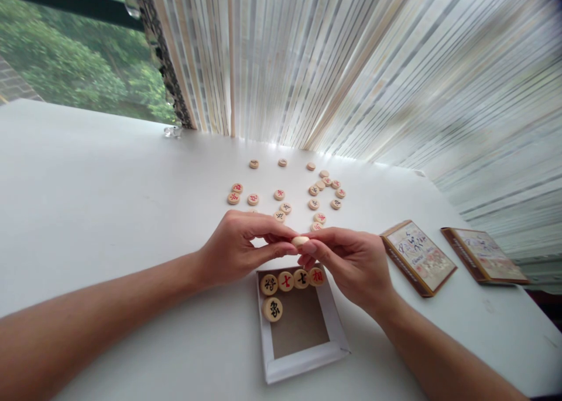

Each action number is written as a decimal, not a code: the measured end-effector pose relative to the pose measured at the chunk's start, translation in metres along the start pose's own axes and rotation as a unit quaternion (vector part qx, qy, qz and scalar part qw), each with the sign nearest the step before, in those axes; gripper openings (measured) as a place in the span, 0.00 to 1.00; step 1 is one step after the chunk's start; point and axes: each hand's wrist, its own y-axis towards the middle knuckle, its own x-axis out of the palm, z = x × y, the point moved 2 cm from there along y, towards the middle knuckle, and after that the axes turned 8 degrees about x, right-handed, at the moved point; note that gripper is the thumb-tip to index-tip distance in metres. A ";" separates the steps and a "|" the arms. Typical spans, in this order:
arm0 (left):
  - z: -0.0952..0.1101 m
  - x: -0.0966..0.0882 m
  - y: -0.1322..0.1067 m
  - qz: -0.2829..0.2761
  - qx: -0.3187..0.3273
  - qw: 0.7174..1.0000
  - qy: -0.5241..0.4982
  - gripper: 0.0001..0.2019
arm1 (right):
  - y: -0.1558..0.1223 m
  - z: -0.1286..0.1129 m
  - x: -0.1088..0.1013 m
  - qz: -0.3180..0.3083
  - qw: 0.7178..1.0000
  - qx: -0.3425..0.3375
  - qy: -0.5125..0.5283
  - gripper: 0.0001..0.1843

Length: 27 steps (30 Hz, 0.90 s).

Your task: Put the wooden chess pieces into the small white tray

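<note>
Paper tray (302, 364) under hands (232, 249) (351, 269), xiangqi pieces (280, 194) ahead

**Xiangqi Pieces, Card Tray, Two Hands**

Wooden xiangqi piece (300, 242): held edge-on between fingertips of left hand (235, 249) and right hand (351, 269), just over white card tray (302, 363). Tray contents: five pieces, four in a row, one below. Loose pieces (279, 194): scattered on white worktop (109, 155) beyond the hands. Illustrated box (419, 258) and second box (485, 256): right of tray.
</note>
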 end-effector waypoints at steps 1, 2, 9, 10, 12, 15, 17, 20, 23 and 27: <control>0.000 0.001 -0.001 -0.003 -0.005 1.000 -0.005 0.08 | 0.000 0.000 0.000 0.003 1.000 0.001 -0.009 0.09; -0.001 0.001 -0.002 -0.003 -0.009 1.000 -0.011 0.10 | 0.000 0.000 0.000 0.005 1.000 0.005 -0.016 0.11; 0.001 0.004 -0.003 -0.003 0.018 1.000 -0.002 0.14 | -0.002 0.000 0.002 -0.012 0.999 0.036 -0.026 0.17; 0.002 0.004 -0.002 -0.002 0.022 1.000 0.004 0.14 | -0.002 -0.001 0.003 -0.013 0.999 0.033 -0.027 0.15; 0.003 0.003 -0.001 -0.002 0.029 0.999 0.017 0.14 | -0.002 -0.003 0.004 -0.019 0.999 0.033 -0.024 0.12; 0.003 0.003 -0.001 -0.013 0.041 0.999 0.033 0.13 | -0.003 -0.002 0.005 -0.028 0.998 0.046 -0.029 0.14; 0.002 0.003 -0.003 -0.024 0.044 0.998 0.038 0.13 | -0.003 -0.002 0.006 -0.025 0.997 0.048 -0.049 0.14; 0.001 0.002 -0.004 -0.039 0.042 0.997 0.049 0.13 | -0.004 -0.001 0.006 -0.021 0.996 0.046 -0.075 0.15; 0.003 0.002 -0.004 -0.051 0.045 0.996 0.052 0.13 | -0.005 -0.002 0.007 -0.024 0.995 0.039 -0.088 0.17; 0.004 0.003 -0.001 -0.044 0.037 0.998 0.023 0.13 | -0.003 -0.007 0.007 -0.049 0.997 0.043 -0.050 0.19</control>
